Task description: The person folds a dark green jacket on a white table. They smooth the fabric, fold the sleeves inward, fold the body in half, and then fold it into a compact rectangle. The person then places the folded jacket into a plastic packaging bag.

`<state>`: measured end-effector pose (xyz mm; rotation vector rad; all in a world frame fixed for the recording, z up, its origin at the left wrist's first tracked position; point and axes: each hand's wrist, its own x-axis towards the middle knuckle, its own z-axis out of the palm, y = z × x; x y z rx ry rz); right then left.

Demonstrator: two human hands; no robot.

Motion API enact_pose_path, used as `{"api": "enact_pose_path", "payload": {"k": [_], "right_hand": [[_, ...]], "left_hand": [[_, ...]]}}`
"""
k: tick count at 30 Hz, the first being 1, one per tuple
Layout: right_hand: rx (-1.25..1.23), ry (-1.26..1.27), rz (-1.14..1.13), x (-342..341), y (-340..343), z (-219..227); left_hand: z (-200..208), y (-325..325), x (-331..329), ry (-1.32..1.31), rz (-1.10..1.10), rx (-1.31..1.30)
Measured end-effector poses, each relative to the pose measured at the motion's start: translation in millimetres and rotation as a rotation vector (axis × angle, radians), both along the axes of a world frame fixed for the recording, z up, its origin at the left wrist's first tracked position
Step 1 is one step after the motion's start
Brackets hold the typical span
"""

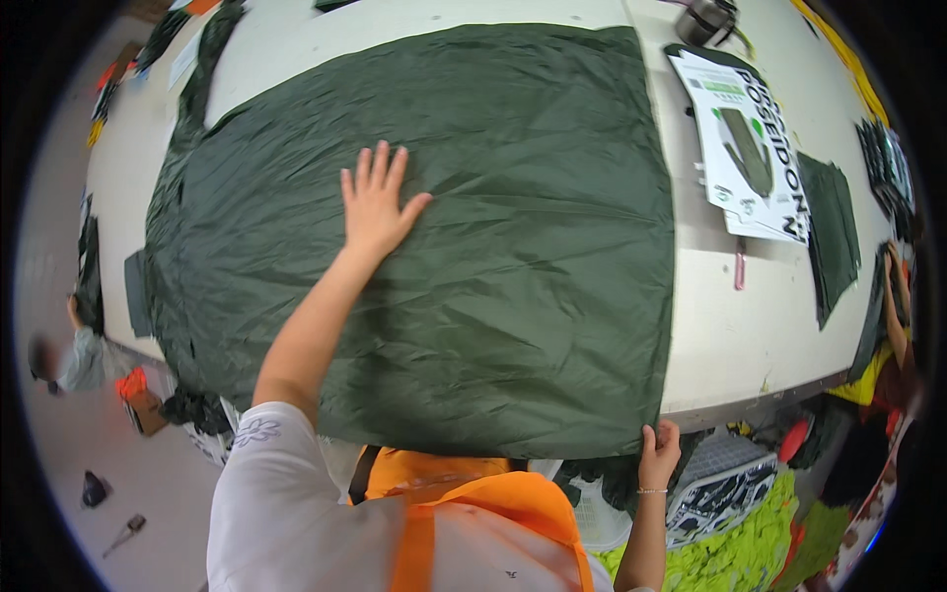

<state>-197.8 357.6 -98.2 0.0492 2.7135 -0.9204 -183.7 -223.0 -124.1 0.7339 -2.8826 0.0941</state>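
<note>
My left hand (377,212) lies flat on the dark green fabric (533,247) over the white table (740,345); my right hand (661,456), fingers partly hidden, seems to pinch its near right corner. I judge it light, soft, slippery: edges hold best.

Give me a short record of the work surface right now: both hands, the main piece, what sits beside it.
Left hand: spread flat on top of the dark green fabric
Right hand: at the fabric's near right corner, fingers closed on its edge
Fabric state: laid out over the white table, lightly wrinkled
Right of fabric: white printed sheets, pink-handled item, smaller dark green piece
Far right: metal flask
</note>
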Motion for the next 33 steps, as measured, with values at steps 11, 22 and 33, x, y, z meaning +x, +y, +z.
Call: {"api": "enact_pose_path", "payload": {"k": [11, 22, 33], "right_hand": [[0.154, 0.37, 0.842, 43, -140, 51], [0.327, 0.158, 1.134, 170, -198, 42], [0.533, 0.43, 0.727, 190, -185, 0]], "left_hand": [[42, 19, 105, 0.156, 0.006, 0.16], [-11, -111, 578, 0.587, 1.19, 0.032], [-66, -193, 736, 1.165, 1.194, 1.365]]}}
